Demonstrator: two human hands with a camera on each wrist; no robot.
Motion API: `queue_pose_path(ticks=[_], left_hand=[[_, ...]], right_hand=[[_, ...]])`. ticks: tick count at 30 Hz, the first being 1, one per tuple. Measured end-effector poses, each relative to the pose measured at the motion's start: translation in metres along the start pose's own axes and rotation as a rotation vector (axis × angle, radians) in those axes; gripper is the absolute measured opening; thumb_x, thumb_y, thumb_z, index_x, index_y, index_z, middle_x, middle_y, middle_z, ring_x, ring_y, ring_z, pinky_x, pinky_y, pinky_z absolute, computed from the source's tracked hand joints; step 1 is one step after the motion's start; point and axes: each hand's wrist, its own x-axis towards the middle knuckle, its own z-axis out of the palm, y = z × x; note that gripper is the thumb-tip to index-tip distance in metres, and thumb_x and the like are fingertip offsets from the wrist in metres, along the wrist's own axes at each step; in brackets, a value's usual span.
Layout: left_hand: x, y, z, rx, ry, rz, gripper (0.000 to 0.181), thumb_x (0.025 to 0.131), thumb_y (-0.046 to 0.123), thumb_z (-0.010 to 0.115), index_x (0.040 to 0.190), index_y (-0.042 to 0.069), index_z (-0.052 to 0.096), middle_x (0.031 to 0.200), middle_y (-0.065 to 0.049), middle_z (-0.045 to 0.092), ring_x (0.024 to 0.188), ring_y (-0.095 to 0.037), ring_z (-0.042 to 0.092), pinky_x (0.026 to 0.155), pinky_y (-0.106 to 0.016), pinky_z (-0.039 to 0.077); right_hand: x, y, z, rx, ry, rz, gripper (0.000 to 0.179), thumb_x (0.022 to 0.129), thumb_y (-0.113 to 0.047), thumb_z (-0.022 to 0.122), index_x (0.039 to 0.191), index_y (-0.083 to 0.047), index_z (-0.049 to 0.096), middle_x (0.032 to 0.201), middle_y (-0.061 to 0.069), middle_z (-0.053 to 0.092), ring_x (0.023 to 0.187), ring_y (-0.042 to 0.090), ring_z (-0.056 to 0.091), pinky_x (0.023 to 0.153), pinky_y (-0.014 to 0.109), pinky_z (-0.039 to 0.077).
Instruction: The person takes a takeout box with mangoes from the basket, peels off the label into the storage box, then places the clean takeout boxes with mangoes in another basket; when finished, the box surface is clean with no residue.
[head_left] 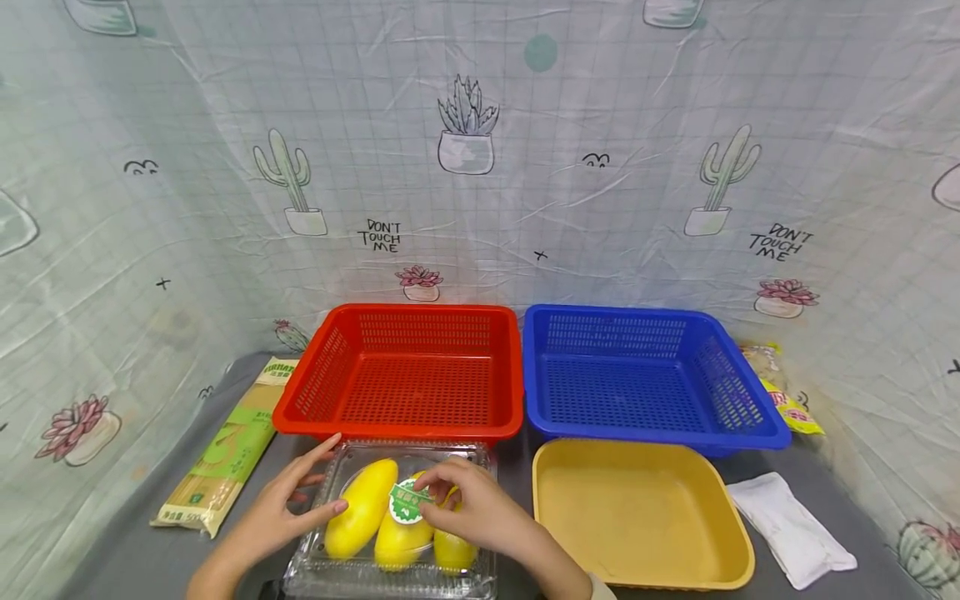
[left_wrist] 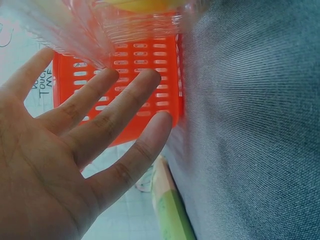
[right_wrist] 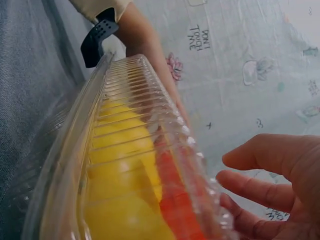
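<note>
A clear plastic clamshell box [head_left: 318, 577] holds three yellow mangoes [head_left: 362, 510] in front of the red basket. A round green-and-white sticker [head_left: 407, 502] shows on top of the box's lid. My left hand [head_left: 273, 508] is spread along the box's left side, fingers extended and thumb over the lid's edge. Above the lid, my right hand [head_left: 468, 504] has bent fingers, with index finger and thumb close to the sticker's right edge. In the right wrist view nothing shows between these right fingertips [right_wrist: 232, 159]. The left wrist view shows straight fingers [left_wrist: 135, 90] beside the clear plastic.
Behind the box stands a red basket [head_left: 397, 432], with a blue basket [head_left: 660, 442] to its right. A yellow tray [head_left: 637, 517] sits at front right beside a white packet [head_left: 791, 529]. Noodle packaging [head_left: 232, 450] lies left; a yellow bag [head_left: 787, 408] is partly hidden behind the blue basket.
</note>
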Motion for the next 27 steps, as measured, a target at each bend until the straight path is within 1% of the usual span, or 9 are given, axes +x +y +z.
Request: queue_pose_path(ticks=[4, 6, 11, 13, 16, 22, 27], left_hand=[[0.0, 0.001, 0.0, -0.006, -0.002, -0.007, 0.081, 0.087, 0.028, 0.074, 0.154, 0.03, 0.028, 0.141, -0.018, 0.046, 0.114, -0.045, 0.057, 0.079, -0.049, 0.051], [0.0, 0.001, 0.0, -0.005, -0.003, -0.012, 0.081, 0.087, 0.028, 0.074, 0.154, 0.03, 0.029, 0.141, -0.018, 0.046, 0.114, -0.044, 0.057, 0.079, -0.048, 0.05], [0.0, 0.001, 0.001, -0.001, -0.004, -0.023, 0.08, 0.087, 0.029, 0.074, 0.153, 0.03, 0.03, 0.141, -0.017, 0.045, 0.114, -0.043, 0.057, 0.078, -0.047, 0.05], [0.001, 0.001, 0.001, -0.002, -0.001, -0.025, 0.08, 0.087, 0.029, 0.074, 0.153, 0.03, 0.03, 0.141, -0.017, 0.045, 0.113, -0.043, 0.057, 0.078, -0.047, 0.05], [0.001, 0.001, 0.001, -0.004, 0.002, -0.022, 0.079, 0.087, 0.029, 0.074, 0.153, 0.03, 0.031, 0.141, -0.017, 0.045, 0.113, -0.043, 0.057, 0.079, -0.049, 0.051], [0.0, 0.001, 0.002, -0.003, 0.001, -0.031, 0.079, 0.087, 0.03, 0.074, 0.153, 0.03, 0.03, 0.142, -0.018, 0.044, 0.114, -0.043, 0.057, 0.08, -0.049, 0.05], [0.0, 0.003, 0.001, -0.007, -0.007, -0.046, 0.079, 0.087, 0.03, 0.074, 0.153, 0.031, 0.03, 0.142, -0.018, 0.044, 0.114, -0.044, 0.057, 0.08, -0.049, 0.05]], right_hand=[[0.008, 0.004, 0.003, -0.055, 0.013, 0.019, 0.023, 0.086, -0.009, 0.071, 0.109, -0.004, 0.07, 0.088, -0.001, 0.057, 0.074, 0.002, 0.049, 0.067, 0.016, 0.048], [0.01, 0.005, 0.004, -0.099, 0.018, 0.023, 0.028, 0.085, -0.009, 0.072, 0.112, -0.002, 0.07, 0.085, -0.003, 0.056, 0.071, 0.001, 0.048, 0.064, 0.015, 0.047], [0.009, 0.004, 0.008, -0.242, 0.019, 0.004, 0.034, 0.083, -0.009, 0.072, 0.116, -0.002, 0.07, 0.081, -0.006, 0.051, 0.068, -0.001, 0.044, 0.064, 0.013, 0.043], [0.01, 0.003, 0.009, -0.275, 0.025, 0.005, 0.035, 0.082, -0.009, 0.071, 0.116, -0.002, 0.07, 0.081, -0.007, 0.049, 0.068, -0.002, 0.044, 0.065, 0.013, 0.043], [0.011, 0.001, 0.01, -0.286, 0.03, 0.022, 0.035, 0.081, -0.009, 0.072, 0.116, -0.002, 0.07, 0.081, -0.007, 0.048, 0.066, -0.002, 0.044, 0.065, 0.013, 0.043], [0.011, -0.002, 0.01, -0.255, 0.009, 0.069, 0.033, 0.082, -0.01, 0.073, 0.114, -0.005, 0.068, 0.086, -0.006, 0.046, 0.067, -0.001, 0.043, 0.064, 0.014, 0.043], [0.01, 0.0, 0.012, -0.23, 0.04, 0.07, 0.026, 0.083, -0.011, 0.073, 0.108, -0.009, 0.067, 0.089, -0.005, 0.048, 0.069, 0.0, 0.044, 0.064, 0.015, 0.043]])
